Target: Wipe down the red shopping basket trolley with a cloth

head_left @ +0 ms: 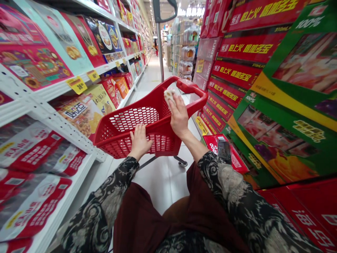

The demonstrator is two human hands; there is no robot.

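Left hand (139, 142) open on the red basket (160, 138), right hand (179, 116) apparently pinching a pale packet (169, 95)

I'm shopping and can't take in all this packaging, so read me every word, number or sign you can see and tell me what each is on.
"怕上火 喝加多宝": the red cartons stacked on the right.
"310mL": one of those cartons.
"100%": the green box at upper right.
The yellow price tags on the left shelf edge: too blurred to read.
The red-and-white bags at lower left: small print too blurred to read.
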